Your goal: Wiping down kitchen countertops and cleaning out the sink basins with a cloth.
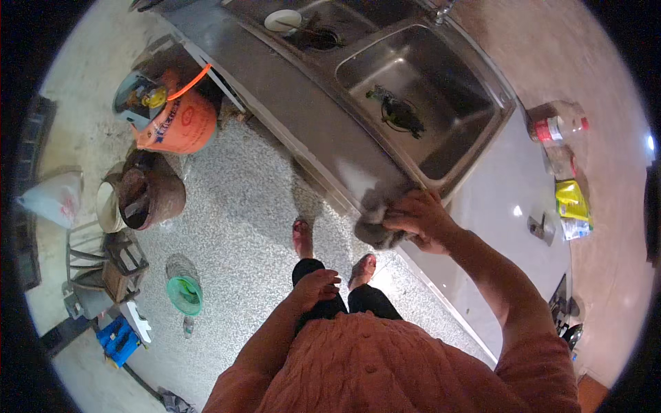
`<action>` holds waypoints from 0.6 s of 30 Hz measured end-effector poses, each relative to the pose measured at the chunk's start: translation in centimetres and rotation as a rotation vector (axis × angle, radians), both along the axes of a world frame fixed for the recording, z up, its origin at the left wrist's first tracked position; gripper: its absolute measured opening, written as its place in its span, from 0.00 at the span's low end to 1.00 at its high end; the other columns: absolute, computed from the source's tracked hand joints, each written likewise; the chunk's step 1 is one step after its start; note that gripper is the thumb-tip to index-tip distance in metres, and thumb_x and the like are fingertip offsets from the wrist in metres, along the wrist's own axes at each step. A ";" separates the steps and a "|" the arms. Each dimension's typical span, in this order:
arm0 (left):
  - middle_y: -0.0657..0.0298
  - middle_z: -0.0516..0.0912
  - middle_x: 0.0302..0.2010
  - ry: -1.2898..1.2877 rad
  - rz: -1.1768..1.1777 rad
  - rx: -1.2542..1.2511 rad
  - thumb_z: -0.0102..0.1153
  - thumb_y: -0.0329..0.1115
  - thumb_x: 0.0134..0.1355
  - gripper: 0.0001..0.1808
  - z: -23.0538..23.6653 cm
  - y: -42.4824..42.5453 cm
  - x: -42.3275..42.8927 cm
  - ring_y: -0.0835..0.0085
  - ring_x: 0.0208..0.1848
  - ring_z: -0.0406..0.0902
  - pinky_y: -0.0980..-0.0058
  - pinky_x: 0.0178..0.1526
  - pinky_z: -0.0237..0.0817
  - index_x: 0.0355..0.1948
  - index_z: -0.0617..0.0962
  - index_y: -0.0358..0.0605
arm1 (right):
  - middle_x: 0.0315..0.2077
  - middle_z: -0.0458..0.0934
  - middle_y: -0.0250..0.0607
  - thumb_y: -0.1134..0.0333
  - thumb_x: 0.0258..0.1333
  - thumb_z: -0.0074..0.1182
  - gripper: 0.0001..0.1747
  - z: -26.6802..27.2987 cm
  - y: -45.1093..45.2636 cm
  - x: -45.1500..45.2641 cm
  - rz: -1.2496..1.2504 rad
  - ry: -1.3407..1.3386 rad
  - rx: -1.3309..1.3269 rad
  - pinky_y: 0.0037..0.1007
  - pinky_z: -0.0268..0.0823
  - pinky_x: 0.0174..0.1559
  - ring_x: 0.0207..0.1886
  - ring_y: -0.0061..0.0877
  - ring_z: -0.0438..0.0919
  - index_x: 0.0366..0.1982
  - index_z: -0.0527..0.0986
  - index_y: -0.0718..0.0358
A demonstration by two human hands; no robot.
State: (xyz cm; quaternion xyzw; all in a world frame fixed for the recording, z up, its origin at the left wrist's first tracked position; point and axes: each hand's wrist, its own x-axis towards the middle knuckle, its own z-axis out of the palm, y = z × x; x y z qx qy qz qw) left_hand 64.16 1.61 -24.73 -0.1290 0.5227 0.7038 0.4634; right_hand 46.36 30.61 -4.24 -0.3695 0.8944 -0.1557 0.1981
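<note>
My right hand (423, 219) grips a bunched grey-brown cloth (381, 227) at the counter's front edge, close to the near corner of the sink; part of the cloth hangs over the edge. Away from the counter, my left hand (317, 286) hangs in front of my leg, fingers loosely bent, with nothing visible in it. Dark green leafy scraps (400, 113) lie around the drain of the stainless steel sink basin (439, 95). The neighbouring basin holds a white dish (282, 20) beside a dark drain.
On the counter (485, 206) at right stand a plastic bottle with a red label (550, 129) and a yellow packet (572, 200). Leftward on the floor are an orange bucket (188, 124), a brown bucket (168, 191), a green mesh basket (185, 295) and wooden stools (116, 279).
</note>
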 end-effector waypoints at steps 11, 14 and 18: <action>0.61 0.79 0.41 0.346 -0.286 0.024 0.55 0.44 0.61 0.18 -1.8 -3.3 2.2 0.71 0.39 0.78 0.70 0.42 0.71 0.47 0.74 0.45 | 0.45 0.73 0.34 0.70 0.38 0.61 0.23 1.2 -4.1 -2.4 0.103 0.154 -0.274 0.44 0.56 0.56 0.53 0.36 0.69 0.42 0.75 0.50; 0.62 0.79 0.40 -0.224 -0.128 -0.008 0.54 0.44 0.62 0.18 3.5 -1.2 -1.9 0.72 0.39 0.78 0.70 0.42 0.71 0.48 0.73 0.46 | 0.48 0.72 0.34 0.67 0.39 0.60 0.21 -0.2 -6.6 -2.7 0.033 0.183 -0.115 0.45 0.56 0.56 0.55 0.36 0.67 0.41 0.75 0.47; 0.63 0.79 0.41 0.132 -0.207 -0.090 0.53 0.43 0.63 0.17 2.7 -2.3 -1.1 0.72 0.39 0.78 0.71 0.42 0.71 0.49 0.72 0.47 | 0.51 0.69 0.32 0.65 0.38 0.61 0.21 -0.6 -5.9 -0.2 0.026 0.137 0.073 0.46 0.55 0.57 0.58 0.38 0.63 0.40 0.74 0.42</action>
